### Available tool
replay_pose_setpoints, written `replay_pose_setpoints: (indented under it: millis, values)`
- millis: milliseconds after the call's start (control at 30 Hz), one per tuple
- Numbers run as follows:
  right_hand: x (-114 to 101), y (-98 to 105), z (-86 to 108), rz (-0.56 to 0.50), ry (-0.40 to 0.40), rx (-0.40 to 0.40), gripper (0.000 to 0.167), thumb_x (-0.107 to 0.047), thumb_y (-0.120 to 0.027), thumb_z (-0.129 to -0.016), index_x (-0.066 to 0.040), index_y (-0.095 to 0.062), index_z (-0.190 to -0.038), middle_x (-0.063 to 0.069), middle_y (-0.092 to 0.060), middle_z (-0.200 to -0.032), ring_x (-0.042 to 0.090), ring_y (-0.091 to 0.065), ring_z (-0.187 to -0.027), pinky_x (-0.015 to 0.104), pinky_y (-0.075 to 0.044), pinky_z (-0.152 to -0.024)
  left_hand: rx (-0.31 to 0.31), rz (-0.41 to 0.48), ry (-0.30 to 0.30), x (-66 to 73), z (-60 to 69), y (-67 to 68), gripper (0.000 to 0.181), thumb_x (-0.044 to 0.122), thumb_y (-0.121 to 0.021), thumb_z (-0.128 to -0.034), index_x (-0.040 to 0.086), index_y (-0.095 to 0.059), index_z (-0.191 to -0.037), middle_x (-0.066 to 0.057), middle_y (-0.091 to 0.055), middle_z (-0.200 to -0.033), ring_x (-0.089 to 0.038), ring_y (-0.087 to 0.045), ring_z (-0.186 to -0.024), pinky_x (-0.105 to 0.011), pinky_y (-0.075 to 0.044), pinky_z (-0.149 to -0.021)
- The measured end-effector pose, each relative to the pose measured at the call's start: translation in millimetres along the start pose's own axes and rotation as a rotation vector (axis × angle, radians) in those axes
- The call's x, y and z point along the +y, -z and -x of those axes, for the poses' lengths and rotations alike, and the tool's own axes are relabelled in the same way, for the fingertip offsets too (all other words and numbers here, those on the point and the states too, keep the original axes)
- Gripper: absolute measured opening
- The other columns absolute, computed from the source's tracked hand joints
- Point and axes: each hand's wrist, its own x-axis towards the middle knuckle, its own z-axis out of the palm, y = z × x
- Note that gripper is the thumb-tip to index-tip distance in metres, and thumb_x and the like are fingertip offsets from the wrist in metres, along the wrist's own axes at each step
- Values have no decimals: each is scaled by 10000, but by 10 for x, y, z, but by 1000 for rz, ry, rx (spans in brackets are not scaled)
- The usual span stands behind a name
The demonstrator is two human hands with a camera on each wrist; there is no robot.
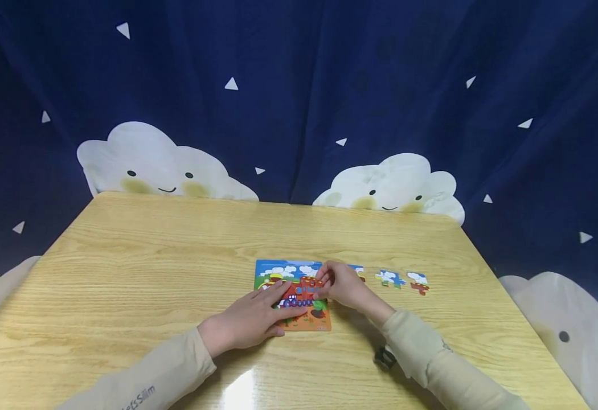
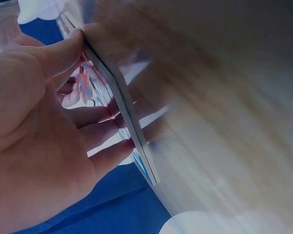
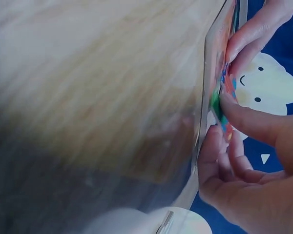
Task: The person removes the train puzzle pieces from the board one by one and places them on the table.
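Note:
A colourful puzzle board (image 1: 304, 326) lies flat on the table, with a red vehicle picture across its middle. My left hand (image 1: 250, 319) rests on its left part, fingers spread and nearly straight; in the left wrist view the fingertips of that hand (image 2: 39, 112) touch the board (image 2: 118, 92). At the board's right side my right hand (image 1: 347, 287) pinches a red puzzle piece (image 1: 310, 285) between thumb and fingers. The right wrist view shows the right hand (image 3: 254, 161) with the piece (image 3: 227, 119) tilted up from the board (image 3: 210, 63). Whether its edge touches the board, I cannot tell.
Right of the board lie loose puzzle pieces, among them a blue and white one (image 1: 390, 278) and a red and white one (image 1: 418, 282); another (image 1: 357, 270) is partly behind my right hand. The wooden table (image 1: 176, 245) ends at a dark blue curtain (image 1: 289, 102) with clouds.

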Motion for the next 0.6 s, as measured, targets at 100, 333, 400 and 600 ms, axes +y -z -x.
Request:
replay_pose_setpoints:
  millis: [100, 333, 400, 600]
  values:
    - [28, 3, -4, -41, 34, -2, 238, 45, -797, -770, -6, -613, -912, 59, -578, -809, 142, -531, -696, 210, -441, -574, 2, 2, 4, -4, 3, 1, 522, 318, -580, -991, 325, -436, -1493, -240, -252, -1565, -352, -250, -1444, -529, -345, -1086]
    - [53, 69, 12, -65, 154, 23, 188, 50, -776, -790, -4, -624, -885, 50, -624, -798, 141, -590, -700, 220, -484, -577, 6, 2, 9, 3, 6, 8, 522, 319, -580, -991, 338, -434, -1492, -239, -251, -1566, -346, -254, -1444, -529, -345, -1086]
    - [52, 119, 22, -61, 173, 45, 183, 50, -780, -785, -4, -629, -873, 51, -631, -790, 145, -597, -690, 226, -493, -575, 5, 10, 9, 5, 5, 11, 524, 316, -579, -992, 341, -429, -1494, -238, -247, -1568, -348, -250, -1445, -531, -342, -1087]
    - [151, 319, 83, -64, 146, 46, 186, 46, -787, -778, 12, -634, -877, 53, -636, -795, 160, -608, -698, 237, -519, -593, -2, 15, 16, 6, 4, 9, 523, 318, -569, -998, 350, -419, -1498, -233, -240, -1572, -344, -243, -1449, -530, -337, -1091]
